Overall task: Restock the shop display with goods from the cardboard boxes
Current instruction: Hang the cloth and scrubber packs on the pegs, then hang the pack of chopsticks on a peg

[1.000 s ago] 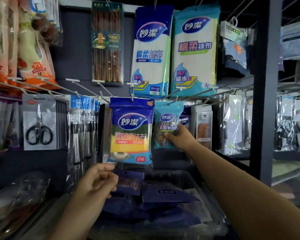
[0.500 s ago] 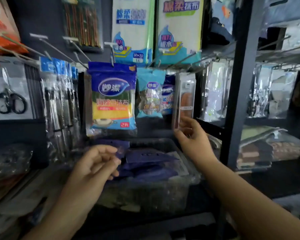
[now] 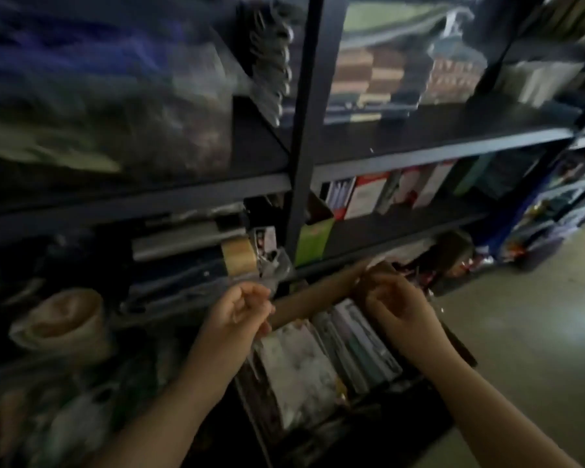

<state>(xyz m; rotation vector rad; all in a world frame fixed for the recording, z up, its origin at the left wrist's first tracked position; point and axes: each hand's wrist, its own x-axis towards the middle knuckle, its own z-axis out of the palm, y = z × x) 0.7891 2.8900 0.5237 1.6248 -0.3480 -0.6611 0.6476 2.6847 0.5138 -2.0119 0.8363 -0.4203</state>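
An open cardboard box (image 3: 304, 304) stands on the floor at the foot of the dark shelving, packed with flat plastic-wrapped goods (image 3: 301, 366). My left hand (image 3: 240, 310) hovers over the box's left edge with its fingers loosely curled and nothing seen in it. My right hand (image 3: 395, 302) hangs over the box's right end, fingers bent, also without any item. The frame is blurred by motion.
A black upright post (image 3: 304, 130) splits the shelving. Shelves hold boxed goods (image 3: 365, 195), a tape roll (image 3: 238, 256) and folded cloths (image 3: 385, 72). A round woven basket (image 3: 65, 319) sits low on the left. Bare grey floor (image 3: 527, 332) lies to the right.
My view has swung down from the hanging sponge packs to the floor box. My right hand has left the hanging packet, and both hands have dropped over the box.
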